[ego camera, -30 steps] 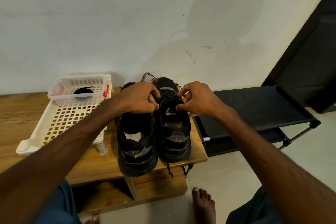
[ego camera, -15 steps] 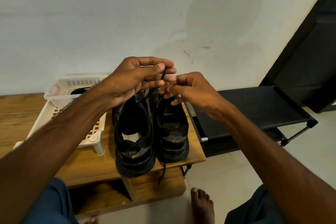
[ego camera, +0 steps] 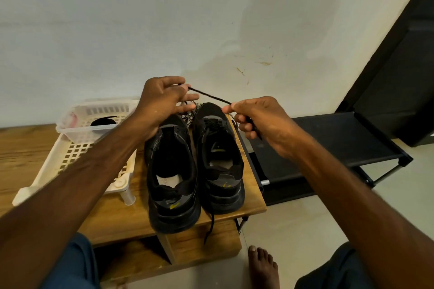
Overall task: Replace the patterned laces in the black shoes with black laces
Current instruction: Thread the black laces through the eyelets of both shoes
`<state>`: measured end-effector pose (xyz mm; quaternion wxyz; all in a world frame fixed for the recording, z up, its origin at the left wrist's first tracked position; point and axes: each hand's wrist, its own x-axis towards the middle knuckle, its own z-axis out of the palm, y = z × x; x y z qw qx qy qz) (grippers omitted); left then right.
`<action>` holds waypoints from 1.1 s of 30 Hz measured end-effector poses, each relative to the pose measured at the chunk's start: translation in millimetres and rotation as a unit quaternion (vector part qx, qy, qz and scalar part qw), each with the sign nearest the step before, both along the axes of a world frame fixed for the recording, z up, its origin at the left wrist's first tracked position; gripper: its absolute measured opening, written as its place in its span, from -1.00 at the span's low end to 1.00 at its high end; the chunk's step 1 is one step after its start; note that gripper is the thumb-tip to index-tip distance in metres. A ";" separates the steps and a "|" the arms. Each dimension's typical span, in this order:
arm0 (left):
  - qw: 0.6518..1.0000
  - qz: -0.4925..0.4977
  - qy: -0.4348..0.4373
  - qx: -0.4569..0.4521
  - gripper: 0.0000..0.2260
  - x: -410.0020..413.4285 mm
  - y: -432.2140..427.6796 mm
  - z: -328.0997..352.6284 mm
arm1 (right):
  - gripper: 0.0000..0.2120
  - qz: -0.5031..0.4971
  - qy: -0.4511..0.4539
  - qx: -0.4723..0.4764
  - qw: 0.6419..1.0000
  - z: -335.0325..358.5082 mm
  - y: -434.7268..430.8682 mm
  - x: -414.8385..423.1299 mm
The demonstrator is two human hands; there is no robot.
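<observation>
Hands part, lace taut
The left hand point(ego camera: 162, 103) and right hand point(ego camera: 260, 119), fingertips meeting before, have drawn apart toward 10 and 3 o'clock, stretching the black lace point(ego camera: 209, 95) straight between them; its tail seemingly runs through the right fist.

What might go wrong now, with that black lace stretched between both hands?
The black lace is only pinched by the left hand and right hand, so it might slip free. The patterned laces lie just below and could tangle with it. A loose lace end hangs over the front edge of the wooden table and could snag.
</observation>
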<state>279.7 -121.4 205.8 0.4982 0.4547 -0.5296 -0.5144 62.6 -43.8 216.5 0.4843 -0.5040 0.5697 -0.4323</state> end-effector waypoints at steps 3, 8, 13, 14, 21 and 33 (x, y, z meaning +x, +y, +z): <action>0.989 0.060 -0.131 -0.044 -0.80 10.8 -7.0 -12.5 | -0.78 -0.029 0.096 0.013 0.995 -4.1 -0.9 -7.2; 0.922 0.144 -0.314 -0.172 -0.87 24.2 -9.2 -14.5 | -0.79 -0.017 0.229 -0.013 0.973 -8.9 -4.7 -15.8; 0.877 0.164 -0.409 -0.189 -0.76 20.3 -5.0 -18.7 | -0.87 -0.004 0.211 -0.015 0.977 -9.6 -2.5 -15.1; 0.873 0.156 -0.414 -0.205 -0.75 15.1 -2.4 -18.9 | -0.85 -0.005 0.222 -0.025 0.975 -9.5 -3.0 -14.8; 0.846 -0.054 -0.400 -0.348 -0.68 -30.6 25.6 -24.3 | -0.85 0.037 0.184 -0.086 0.978 -10.1 -8.1 -9.2; 0.854 -0.061 -0.375 -0.354 -0.88 -30.3 27.0 -25.0 | -0.89 0.034 0.237 -0.105 0.965 -10.7 -8.0 -12.5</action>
